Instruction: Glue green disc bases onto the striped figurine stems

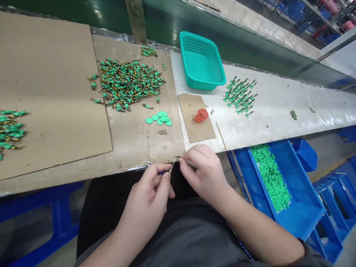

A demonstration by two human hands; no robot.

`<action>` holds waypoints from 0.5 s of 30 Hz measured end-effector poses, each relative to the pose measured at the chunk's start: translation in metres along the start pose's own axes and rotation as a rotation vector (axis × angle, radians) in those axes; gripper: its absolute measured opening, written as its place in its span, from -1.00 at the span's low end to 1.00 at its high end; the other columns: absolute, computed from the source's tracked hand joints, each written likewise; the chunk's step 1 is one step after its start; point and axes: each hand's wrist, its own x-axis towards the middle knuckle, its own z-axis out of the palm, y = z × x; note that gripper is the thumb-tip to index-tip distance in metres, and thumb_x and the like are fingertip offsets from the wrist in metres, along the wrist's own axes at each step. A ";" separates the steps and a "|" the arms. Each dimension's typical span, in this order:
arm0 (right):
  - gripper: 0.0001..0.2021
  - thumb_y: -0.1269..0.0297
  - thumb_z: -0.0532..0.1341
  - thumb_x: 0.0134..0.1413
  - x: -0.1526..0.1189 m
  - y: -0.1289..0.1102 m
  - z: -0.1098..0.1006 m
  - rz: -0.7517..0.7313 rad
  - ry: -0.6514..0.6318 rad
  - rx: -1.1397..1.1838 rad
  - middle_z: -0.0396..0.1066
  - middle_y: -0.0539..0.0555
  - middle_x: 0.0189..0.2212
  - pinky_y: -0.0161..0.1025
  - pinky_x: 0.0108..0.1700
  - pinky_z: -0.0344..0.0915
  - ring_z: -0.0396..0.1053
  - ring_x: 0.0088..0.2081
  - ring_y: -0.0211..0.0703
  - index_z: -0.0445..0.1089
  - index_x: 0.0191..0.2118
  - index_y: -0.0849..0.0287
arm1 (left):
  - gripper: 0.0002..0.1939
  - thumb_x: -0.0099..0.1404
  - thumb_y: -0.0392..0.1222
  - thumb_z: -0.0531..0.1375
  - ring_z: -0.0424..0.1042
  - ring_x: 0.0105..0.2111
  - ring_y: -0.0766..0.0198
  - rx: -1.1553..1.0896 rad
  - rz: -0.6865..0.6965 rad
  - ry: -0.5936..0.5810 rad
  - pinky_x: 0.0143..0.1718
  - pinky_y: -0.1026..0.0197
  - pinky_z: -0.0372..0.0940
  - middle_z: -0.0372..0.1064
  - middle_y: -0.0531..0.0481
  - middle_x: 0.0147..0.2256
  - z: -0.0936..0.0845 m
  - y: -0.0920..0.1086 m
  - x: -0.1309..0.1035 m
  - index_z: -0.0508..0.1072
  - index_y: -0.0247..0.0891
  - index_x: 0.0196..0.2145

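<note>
My left hand (155, 193) is closed in a pinch on a thin brush-like stick (172, 165), pale at the fingers and dark towards its tip. Close beside it my right hand (204, 168) is also closed, its thumb and forefinger together at a small dark thing (178, 157) too small to make out. Both hands are in front of the table's near edge, above my lap. Just beyond them, a small red cup (201, 115) stands on a piece of cardboard (194, 131). Several flat green discs (160, 118) lie left of it.
A large heap of green, yellow and dark figures (129, 83) lies at the back left; more lie on cardboard (55, 92). A green basket (204, 87) stands behind the cup. Figures on green discs (240, 94) stand to its right. A blue bin (300, 200) holds green discs.
</note>
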 end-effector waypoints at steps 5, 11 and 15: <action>-0.69 0.45 0.27 0.57 0.001 0.001 0.000 0.011 -0.007 -0.001 0.52 0.02 -0.35 -0.11 -0.12 0.34 0.44 -0.25 -0.06 0.41 -0.32 0.04 | -0.60 0.60 0.28 0.22 0.37 -0.66 0.31 0.033 0.018 0.009 -0.62 0.32 0.29 0.51 0.18 -0.50 -0.001 -0.001 0.000 0.54 -0.06 0.07; -0.70 0.43 0.32 0.52 0.003 0.001 0.001 -0.003 -0.028 0.022 0.49 -0.02 -0.38 -0.13 -0.15 0.34 0.43 -0.28 -0.08 0.41 -0.33 0.04 | -0.57 0.60 0.30 0.19 0.37 -0.67 0.29 0.043 0.008 0.000 -0.63 0.30 0.28 0.51 0.17 -0.50 -0.001 0.000 0.001 0.53 -0.07 0.09; -0.71 0.48 0.28 0.54 0.003 0.001 0.002 0.024 0.006 0.012 0.51 0.02 -0.35 -0.12 -0.10 0.36 0.46 -0.24 -0.06 0.42 -0.31 0.05 | -0.57 0.61 0.31 0.17 0.37 -0.66 0.29 0.078 0.016 0.011 -0.62 0.28 0.29 0.52 0.17 -0.49 -0.001 -0.001 0.001 0.53 -0.06 0.08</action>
